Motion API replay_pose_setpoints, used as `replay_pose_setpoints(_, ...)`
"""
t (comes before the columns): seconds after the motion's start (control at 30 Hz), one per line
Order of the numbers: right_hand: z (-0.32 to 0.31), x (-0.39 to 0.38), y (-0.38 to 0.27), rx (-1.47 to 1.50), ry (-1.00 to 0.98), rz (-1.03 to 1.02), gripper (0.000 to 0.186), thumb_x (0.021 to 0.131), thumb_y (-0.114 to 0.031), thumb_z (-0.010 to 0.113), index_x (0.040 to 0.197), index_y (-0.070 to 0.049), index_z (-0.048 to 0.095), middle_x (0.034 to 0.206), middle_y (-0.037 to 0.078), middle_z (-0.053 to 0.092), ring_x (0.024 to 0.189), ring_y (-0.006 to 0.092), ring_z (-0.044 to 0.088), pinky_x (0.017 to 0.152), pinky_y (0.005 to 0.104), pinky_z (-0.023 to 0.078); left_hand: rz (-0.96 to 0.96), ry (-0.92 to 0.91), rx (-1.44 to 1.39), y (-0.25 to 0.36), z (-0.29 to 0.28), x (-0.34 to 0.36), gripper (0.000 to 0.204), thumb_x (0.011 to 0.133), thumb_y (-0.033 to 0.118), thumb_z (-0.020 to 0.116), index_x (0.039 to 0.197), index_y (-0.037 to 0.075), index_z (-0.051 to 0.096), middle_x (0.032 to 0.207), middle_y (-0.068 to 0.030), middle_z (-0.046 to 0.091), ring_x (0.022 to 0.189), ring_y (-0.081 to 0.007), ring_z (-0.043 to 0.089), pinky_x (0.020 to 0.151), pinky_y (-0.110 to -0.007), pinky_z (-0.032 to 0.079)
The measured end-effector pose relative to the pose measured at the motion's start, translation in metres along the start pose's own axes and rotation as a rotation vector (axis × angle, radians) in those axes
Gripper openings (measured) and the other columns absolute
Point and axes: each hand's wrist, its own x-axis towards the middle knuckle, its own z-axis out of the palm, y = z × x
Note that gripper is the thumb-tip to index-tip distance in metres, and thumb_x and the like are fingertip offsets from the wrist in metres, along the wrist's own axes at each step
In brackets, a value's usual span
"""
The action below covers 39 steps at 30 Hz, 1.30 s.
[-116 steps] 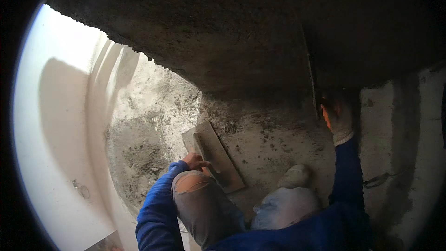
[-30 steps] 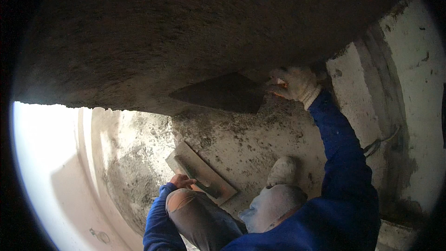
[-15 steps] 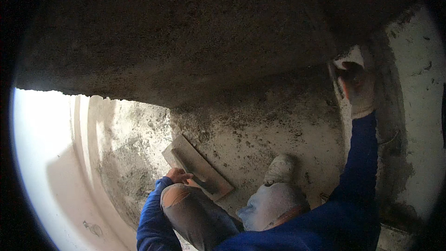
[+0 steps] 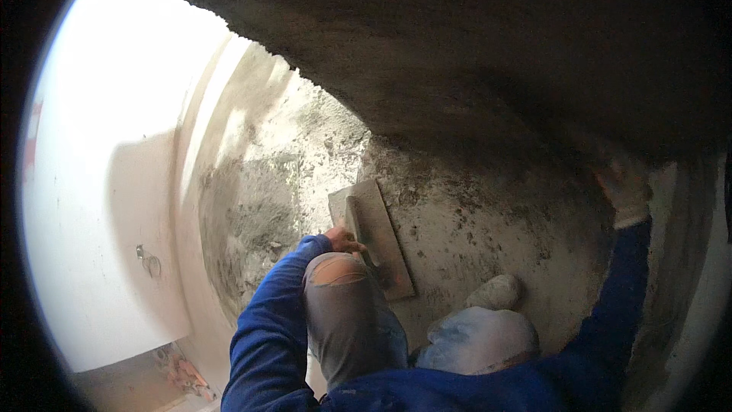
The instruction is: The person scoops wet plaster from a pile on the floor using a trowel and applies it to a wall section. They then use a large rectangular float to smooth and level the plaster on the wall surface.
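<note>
My left hand [image 4: 345,241] is beside my bent knee, its fingers closed around the handle of a rectangular plastering float [image 4: 387,248]. The float is tilted, handle side toward me, over the dirty ground. My right arm stretches forward on the right, and my right hand [image 4: 628,192] reaches against the dark, rough wall surface [image 4: 473,69]. Shadow and blur hide its fingertips, and whether it holds anything does not show.
My knees [image 4: 339,271] and a dusty shoe [image 4: 496,292] are close below the float. Crumbs of mortar litter the ground [image 4: 450,236]. A pale wall [image 4: 84,259] with a small wire loop [image 4: 150,263] stands at left, and reddish rubble [image 4: 183,374] lies at lower left.
The view has turned, so the float, knees and bright opening sit farther right. My right hand has left the pale edge and moved to the shadowed surface. My left hand stays at the float.
</note>
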Motion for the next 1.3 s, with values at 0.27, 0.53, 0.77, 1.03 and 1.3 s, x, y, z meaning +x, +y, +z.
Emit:
replay_pose_setpoints(0.27, 0.02, -0.083, 0.073, 0.762, 0.204, 0.074, 0.039, 0.084, -0.022, 0.072, 0.117, -0.003, 0.062, 0.108, 0.011, 0.067, 0.088, 0.0197, 0.066, 0.075, 0.033, 0.056, -0.026, -0.072, 0.043, -0.003, -0.006, 0.005, 0.054, 0.079, 0.053, 0.072, 0.087, 0.0, 0.072, 0.075, -0.0113, 0.071, 0.072, -0.0213, 0.068, 0.066, -0.035, 0.053)
replay_pose_setpoints(0.53, 0.113, -0.189, -0.041, 0.351, -0.334, 0.59, 0.032, 0.085, -0.035, 0.073, 0.088, -0.004, 0.065, 0.078, 0.006, 0.063, 0.07, 0.0157, 0.058, 0.063, 0.0298, 0.047, -0.031, 0.019, -0.517, -0.065, 0.003, -0.016, 0.046, 0.092, 0.04, 0.063, 0.105, -0.004, 0.067, 0.092, -0.0118, 0.071, 0.081, -0.0206, 0.067, 0.074, -0.035, 0.054)
replay_pose_setpoints(0.77, 0.129, -0.306, -0.002, 0.319, -0.028, 1.103, 0.046, 0.089, -0.041, 0.067, 0.116, -0.005, 0.058, 0.089, 0.011, 0.063, 0.082, 0.023, 0.06, 0.072, 0.0334, 0.048, 0.379, 0.003, -1.303, -0.087, 0.03, -0.119, 0.048, 0.1, 0.032, 0.041, 0.138, 0.002, 0.046, 0.138, -0.0139, 0.051, 0.127, -0.028, 0.049, 0.107, -0.041, 0.039)
replay_pose_setpoints(1.03, 0.139, -0.311, 0.017, -0.273, 0.182, 0.66, 0.052, 0.091, -0.036, 0.062, 0.131, -0.004, 0.052, 0.106, 0.015, 0.066, 0.097, 0.0242, 0.064, 0.086, 0.0358, 0.05, 0.165, 0.122, -1.31, -0.014, -0.007, -0.172, 0.068, 0.096, 0.052, 0.044, 0.137, -0.003, 0.045, 0.135, -0.0176, 0.053, 0.124, -0.0298, 0.05, 0.107, -0.042, 0.037)
replay_pose_setpoints(1.3, 0.168, -0.169, -0.058, 1.959, -0.139, 0.527, 0.056, 0.101, -0.046, 0.04, 0.128, 0.001, 0.055, 0.119, 0.017, 0.064, 0.111, 0.0303, 0.061, 0.097, 0.0444, 0.049, 0.542, 0.266, -1.012, 0.101, -0.066, -0.183, 0.058, 0.092, 0.046, 0.056, 0.116, -0.007, 0.055, 0.105, -0.0211, 0.064, 0.092, -0.0291, 0.066, 0.083, -0.04, 0.053)
